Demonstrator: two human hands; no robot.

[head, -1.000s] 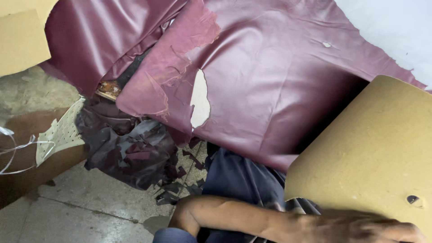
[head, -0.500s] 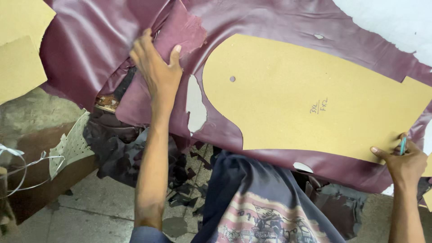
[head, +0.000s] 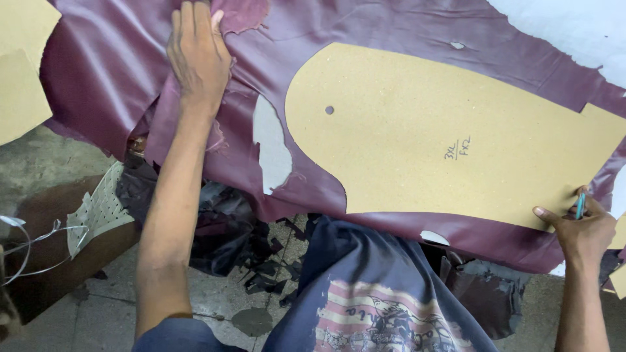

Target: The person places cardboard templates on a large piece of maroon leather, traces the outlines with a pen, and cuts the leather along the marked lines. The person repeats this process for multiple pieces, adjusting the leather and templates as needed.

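Observation:
A large maroon leather hide [head: 365, 32] is spread over the white table. On it lies a tan cardboard pattern [head: 417, 137] with a rounded left end, a small hole and handwriting. My left hand [head: 197, 55] lies flat, fingers together, on the hide's left part next to a folded flap. My right hand [head: 580, 228] grips a thin teal pen [head: 580, 205] at the pattern's lower right edge, thumb touching the cardboard. A torn gap [head: 270, 146] in the hide shows pale table beneath.
Another tan cardboard piece [head: 19, 65] lies at the far left. Below the table edge are dark leather scraps [head: 222, 228], a perforated white piece [head: 98, 208], a brown block [head: 52, 254] with wire loops, and the concrete floor [head: 215, 300]. Bare white table [head: 574, 26] shows top right.
The pattern, held tilted at the lower right a second ago, now lies flat on the hide. My left hand moved up and pressed on the leather. My right hand stays at the pattern's corner.

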